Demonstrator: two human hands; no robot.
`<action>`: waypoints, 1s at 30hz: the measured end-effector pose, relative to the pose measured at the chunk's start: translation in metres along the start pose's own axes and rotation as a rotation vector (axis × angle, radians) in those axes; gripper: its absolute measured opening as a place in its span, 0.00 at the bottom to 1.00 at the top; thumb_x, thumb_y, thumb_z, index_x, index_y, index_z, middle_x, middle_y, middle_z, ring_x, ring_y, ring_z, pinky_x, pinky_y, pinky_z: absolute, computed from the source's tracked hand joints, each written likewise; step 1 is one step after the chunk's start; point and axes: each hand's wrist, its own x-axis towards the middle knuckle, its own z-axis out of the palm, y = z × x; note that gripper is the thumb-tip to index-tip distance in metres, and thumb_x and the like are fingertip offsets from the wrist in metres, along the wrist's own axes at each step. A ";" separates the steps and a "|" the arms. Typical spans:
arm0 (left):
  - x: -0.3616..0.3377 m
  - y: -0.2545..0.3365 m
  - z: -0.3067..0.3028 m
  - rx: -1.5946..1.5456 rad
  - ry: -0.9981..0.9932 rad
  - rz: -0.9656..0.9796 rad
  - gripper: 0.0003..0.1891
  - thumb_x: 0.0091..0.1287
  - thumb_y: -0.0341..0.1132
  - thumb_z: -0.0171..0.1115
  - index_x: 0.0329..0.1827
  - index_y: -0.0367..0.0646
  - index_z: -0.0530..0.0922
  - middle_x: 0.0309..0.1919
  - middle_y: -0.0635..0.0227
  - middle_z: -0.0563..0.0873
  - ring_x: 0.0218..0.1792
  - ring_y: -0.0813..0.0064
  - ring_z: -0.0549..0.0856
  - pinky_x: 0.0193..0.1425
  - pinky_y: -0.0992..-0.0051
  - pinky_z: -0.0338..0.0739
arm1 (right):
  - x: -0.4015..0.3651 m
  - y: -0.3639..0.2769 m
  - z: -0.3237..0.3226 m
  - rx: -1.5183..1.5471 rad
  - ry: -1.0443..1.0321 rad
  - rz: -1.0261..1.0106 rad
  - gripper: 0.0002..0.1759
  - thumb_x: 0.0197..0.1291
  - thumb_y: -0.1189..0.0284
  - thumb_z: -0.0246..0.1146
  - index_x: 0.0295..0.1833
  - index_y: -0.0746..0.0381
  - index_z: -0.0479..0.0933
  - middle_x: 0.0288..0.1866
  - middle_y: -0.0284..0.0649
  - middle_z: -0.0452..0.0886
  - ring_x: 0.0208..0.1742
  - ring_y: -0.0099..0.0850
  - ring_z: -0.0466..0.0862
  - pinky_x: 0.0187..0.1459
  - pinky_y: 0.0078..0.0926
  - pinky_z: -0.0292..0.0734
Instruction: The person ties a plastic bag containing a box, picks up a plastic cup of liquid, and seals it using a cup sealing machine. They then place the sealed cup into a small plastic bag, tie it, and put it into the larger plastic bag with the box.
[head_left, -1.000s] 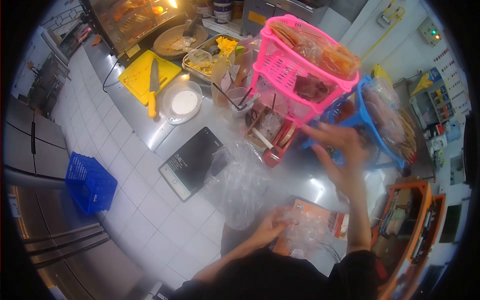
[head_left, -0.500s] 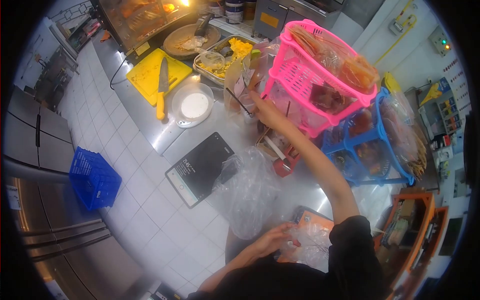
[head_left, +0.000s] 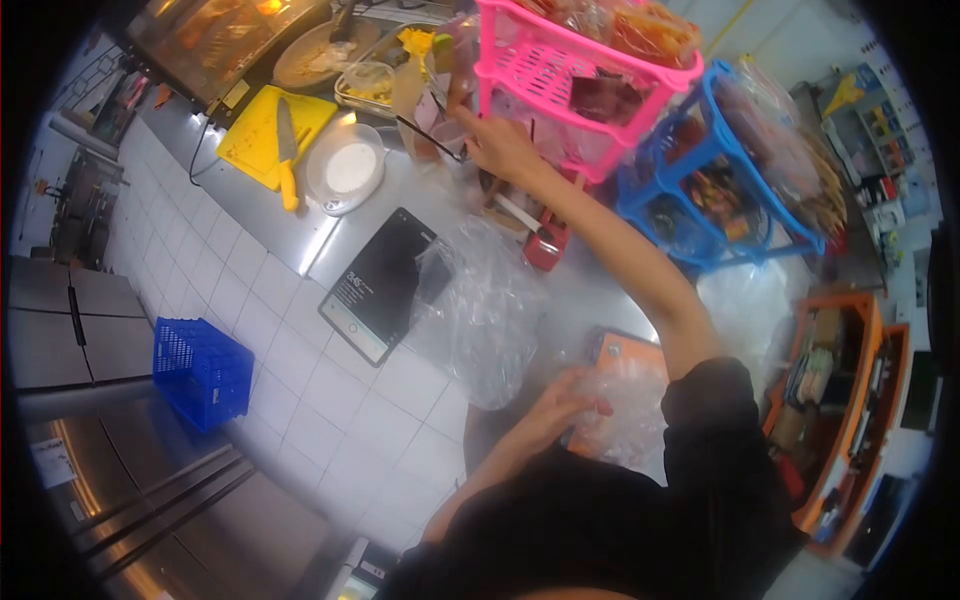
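My left hand [head_left: 562, 405] is at a crumpled clear plastic bag [head_left: 628, 415] close to my body, with its fingers curled on the bag's edge. Under that bag lies a flat orange thing [head_left: 632, 352]. My right hand [head_left: 497, 148] reaches across the counter to a group of small containers beside the pink basket [head_left: 600, 125]. Its fingers are bent beside a thin black stick [head_left: 428, 138]; what they grip is partly hidden. Between my hands, a large clear plastic bag [head_left: 480, 310] overlaps a dark tablet [head_left: 380, 285].
A knife [head_left: 286, 140] lies on a yellow cutting board [head_left: 258, 150], near a white round scale [head_left: 350, 168] bearing a clear bowl. Blue racks [head_left: 700, 180] with bagged food stand right of the pink basket. A blue crate [head_left: 205, 375] sits on the tiled floor.
The view has tilted, so the counter things appear higher and further left. My right hand stays by the containers and the black stick. My left hand remains at the crumpled bag.
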 end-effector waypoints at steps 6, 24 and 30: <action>-0.014 0.008 0.016 0.012 0.027 0.024 0.20 0.71 0.34 0.59 0.62 0.43 0.65 0.41 0.64 0.84 0.50 0.70 0.83 0.64 0.66 0.69 | -0.052 -0.045 -0.092 0.348 0.352 -0.164 0.22 0.57 0.80 0.61 0.58 0.60 0.71 0.36 0.39 0.79 0.36 0.33 0.83 0.33 0.30 0.78; -0.040 -0.098 0.232 0.205 -0.599 -0.026 0.17 0.73 0.22 0.47 0.64 0.39 0.62 0.57 0.52 0.79 0.62 0.57 0.80 0.71 0.60 0.66 | -0.584 -0.219 -0.346 0.571 0.628 0.802 0.14 0.64 0.87 0.57 0.52 0.65 0.66 0.42 0.48 0.84 0.49 0.33 0.86 0.43 0.26 0.78; -0.056 -0.207 0.314 0.392 -0.525 0.073 0.08 0.64 0.18 0.51 0.42 0.40 0.73 0.47 0.57 0.82 0.57 0.62 0.82 0.60 0.66 0.73 | -0.731 -0.260 -0.402 0.528 0.982 0.869 0.23 0.57 0.91 0.62 0.56 0.65 0.65 0.37 0.46 0.83 0.45 0.32 0.85 0.44 0.27 0.83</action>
